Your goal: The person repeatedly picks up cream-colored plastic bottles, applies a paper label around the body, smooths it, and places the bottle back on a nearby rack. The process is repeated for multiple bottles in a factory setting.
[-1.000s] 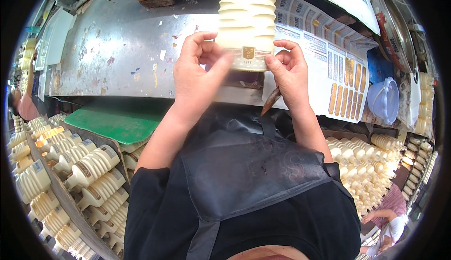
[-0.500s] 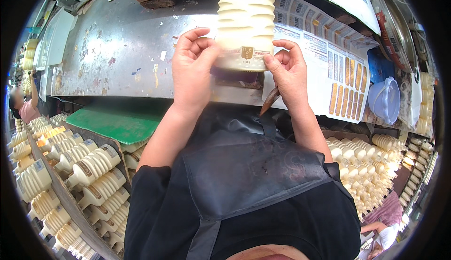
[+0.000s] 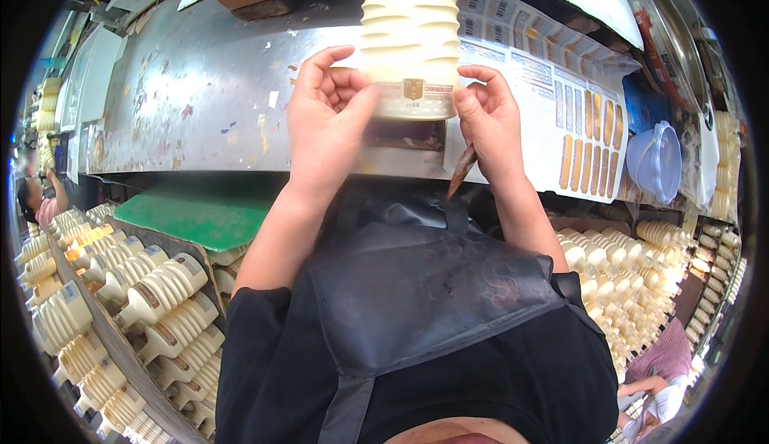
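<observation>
Apparently, smoothing the lower label (image 3: 414, 89) onto the cream ribbed bottle (image 3: 409, 35) is in hand. The bottle sits between both hands, over the metal surface (image 3: 212, 111). At its left edge, the left hand (image 3: 330, 119) curls; whether that grip presses, I cannot tell. At its right edge, the right hand's (image 3: 490, 127) grip closes round a pointed brown tool (image 3: 462, 173). Next probably calls for even thumb pressure along the label's ends.

Sticker sheet (image 3: 538, 149) right of bottle (image 3: 409, 47) (basin (image 3: 650, 173) farther right)
</observation>
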`<state>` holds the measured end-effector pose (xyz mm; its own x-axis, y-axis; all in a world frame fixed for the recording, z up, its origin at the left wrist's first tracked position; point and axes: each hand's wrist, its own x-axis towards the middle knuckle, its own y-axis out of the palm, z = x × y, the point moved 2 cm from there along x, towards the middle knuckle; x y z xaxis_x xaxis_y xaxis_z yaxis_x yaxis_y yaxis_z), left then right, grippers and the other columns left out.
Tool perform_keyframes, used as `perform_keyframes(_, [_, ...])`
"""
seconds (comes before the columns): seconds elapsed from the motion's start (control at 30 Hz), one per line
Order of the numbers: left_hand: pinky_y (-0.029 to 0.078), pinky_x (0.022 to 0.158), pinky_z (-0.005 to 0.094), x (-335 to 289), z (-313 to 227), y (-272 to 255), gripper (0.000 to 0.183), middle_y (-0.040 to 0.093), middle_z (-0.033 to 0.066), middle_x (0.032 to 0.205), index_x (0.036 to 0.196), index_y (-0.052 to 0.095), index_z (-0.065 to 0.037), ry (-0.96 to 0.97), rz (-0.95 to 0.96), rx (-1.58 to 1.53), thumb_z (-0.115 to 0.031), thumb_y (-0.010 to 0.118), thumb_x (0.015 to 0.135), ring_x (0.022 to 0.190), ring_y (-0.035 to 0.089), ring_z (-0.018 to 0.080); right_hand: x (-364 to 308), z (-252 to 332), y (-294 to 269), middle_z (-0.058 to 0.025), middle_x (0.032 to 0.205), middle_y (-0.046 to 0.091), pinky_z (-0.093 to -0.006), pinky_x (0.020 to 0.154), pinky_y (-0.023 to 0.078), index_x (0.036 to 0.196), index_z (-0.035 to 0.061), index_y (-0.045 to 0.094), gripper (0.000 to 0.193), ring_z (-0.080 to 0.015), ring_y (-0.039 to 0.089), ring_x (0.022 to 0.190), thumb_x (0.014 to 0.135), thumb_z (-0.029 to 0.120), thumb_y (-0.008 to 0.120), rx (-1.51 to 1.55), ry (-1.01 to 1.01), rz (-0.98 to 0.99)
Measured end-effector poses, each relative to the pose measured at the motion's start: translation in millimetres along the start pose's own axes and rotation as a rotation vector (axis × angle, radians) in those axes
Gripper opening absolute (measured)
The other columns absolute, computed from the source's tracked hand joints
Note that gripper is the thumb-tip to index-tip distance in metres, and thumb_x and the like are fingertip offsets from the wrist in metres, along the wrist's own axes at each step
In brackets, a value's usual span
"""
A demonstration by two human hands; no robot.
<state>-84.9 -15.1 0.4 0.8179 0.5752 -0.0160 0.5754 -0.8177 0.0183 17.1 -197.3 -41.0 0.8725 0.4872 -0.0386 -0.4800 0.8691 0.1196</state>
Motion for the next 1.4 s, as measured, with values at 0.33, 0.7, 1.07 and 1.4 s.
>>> perform_keyframes(0.33, [0.053,0.086,0.0268,-23,-24,11,0.044,0.062,0.0037,0.098,0.132,0.054,-0.001,0.415,0.125,0.343,0.011,0.064,0.091,0.090,0.061,0.0094,-36,-14,-28,0.0003,0.074,0.057,-0.0205,0.050,0.037,0.105,0.0017,0.069,0.071,-0.0064,0.045,0.055,0.111,0.058,0.025,0.494,0.500,0.027])
perform_keyframes(0.7, [0.057,0.078,0.0268,-37,-39,35,0.039,0.066,0.0058,0.099,0.122,0.064,-0.002,0.390,0.196,0.225,0.012,0.067,0.086,0.088,0.068,0.0116,-86,-8,-23,-0.0077,0.089,0.066,-0.0267,0.075,0.045,0.080,-0.0006,0.067,0.035,-0.0119,0.057,0.079,0.100,0.028,0.061,0.242,0.591,0.430])
perform_keyframes(1.07, [0.057,0.079,0.0284,-34,-54,34,0.044,0.059,0.0037,0.100,0.134,0.053,-0.002,-0.044,0.227,-0.244,0.006,0.060,0.092,0.100,0.064,0.0158,-41,16,-25,-0.0172,0.108,0.073,-0.0166,0.044,0.041,0.136,-0.0058,0.059,0.055,-0.0058,0.051,0.048,0.103,0.038,0.055,0.442,0.372,0.219])
perform_keyframes(1.4, [0.058,0.078,0.0302,-21,-49,34,0.042,0.059,0.0026,0.099,0.133,0.051,-0.001,-0.169,0.217,-0.435,0.002,0.064,0.093,0.097,0.066,0.0146,-15,39,-22,-0.0081,0.103,0.072,-0.0229,0.075,0.047,0.130,-0.0051,0.064,0.045,-0.0092,0.061,0.080,0.091,0.014,0.076,0.399,0.327,0.153])
